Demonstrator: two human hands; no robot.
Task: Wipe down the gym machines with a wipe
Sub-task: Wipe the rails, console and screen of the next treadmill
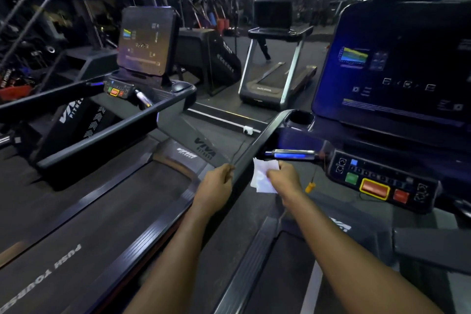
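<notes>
White wipe [262,177] upright beside handrail [265,132]; in right hand [285,178]

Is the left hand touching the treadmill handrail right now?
Touching. The head view shows the left hand with its fingers curled onto the near edge of the handrail, with no gap between them.

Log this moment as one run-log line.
left hand: grips handrail | right hand: pinches wipe beside handrail | machine: treadmill

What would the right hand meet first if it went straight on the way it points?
Probably the black handrail, just beyond the wipe that the right hand pinches; depth is unclear.
</notes>
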